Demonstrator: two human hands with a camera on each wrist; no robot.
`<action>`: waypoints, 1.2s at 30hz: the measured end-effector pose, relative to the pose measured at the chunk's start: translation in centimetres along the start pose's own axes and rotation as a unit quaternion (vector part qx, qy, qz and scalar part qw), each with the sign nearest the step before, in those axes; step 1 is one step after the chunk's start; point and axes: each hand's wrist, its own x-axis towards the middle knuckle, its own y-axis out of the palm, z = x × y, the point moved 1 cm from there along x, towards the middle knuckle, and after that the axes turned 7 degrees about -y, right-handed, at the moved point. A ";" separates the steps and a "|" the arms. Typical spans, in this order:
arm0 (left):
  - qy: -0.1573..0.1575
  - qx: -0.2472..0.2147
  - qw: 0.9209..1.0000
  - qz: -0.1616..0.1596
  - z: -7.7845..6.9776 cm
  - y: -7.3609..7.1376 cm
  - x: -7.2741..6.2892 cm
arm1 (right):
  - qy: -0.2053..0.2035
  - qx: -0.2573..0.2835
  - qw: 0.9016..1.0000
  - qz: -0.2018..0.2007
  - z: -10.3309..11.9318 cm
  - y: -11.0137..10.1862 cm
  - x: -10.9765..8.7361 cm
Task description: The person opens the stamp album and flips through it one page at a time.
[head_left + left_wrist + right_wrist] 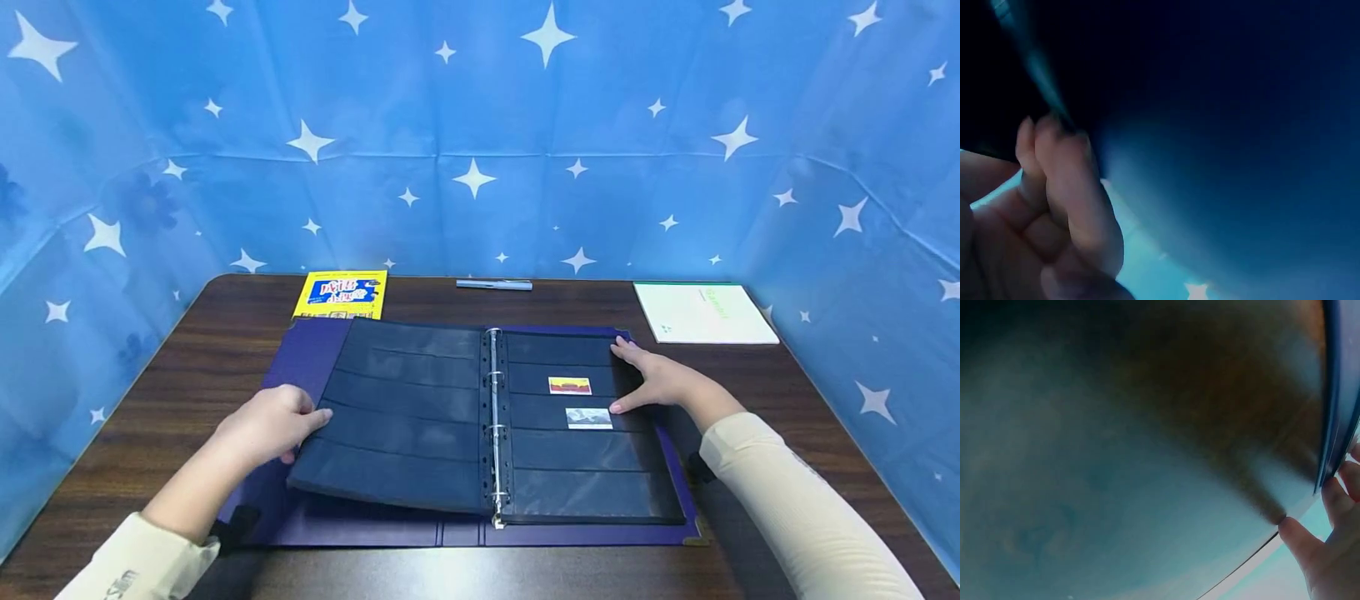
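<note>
A purple ring binder (pixel 307 354) lies spread on the table with its metal rings (pixel 495 429) down the middle. My left hand (pixel 266 425) pinches the outer edge of the black stamp pages (pixel 405 417) on the left, thumb on top and fingers below, lifting that edge off the cover. In the left wrist view, curled fingers (pixel 1075 181) show at the dark sheets. On the right black page (pixel 577 496) sit a red-and-yellow stamp (pixel 570 386) and a grey-white stamp (pixel 589 418). My right hand (pixel 663 379) rests at this page's outer edge, fingers spread, thumb tip beside the grey-white stamp.
Behind the binder's left side lies a yellow packet (pixel 341 294) with a blue print. A silver-blue pen-like stick (pixel 494 285) is at the table's back edge, and a white pad (pixel 705 313) at back right. Blue star-print curtains (pixel 495 100) surround the wooden table (pixel 180 358).
</note>
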 end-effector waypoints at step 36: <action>0.140 0.171 0.972 0.079 -4.9 6.7 -0.4 | -0.003 -0.035 0.999 0.018 0.4 -0.8 1.4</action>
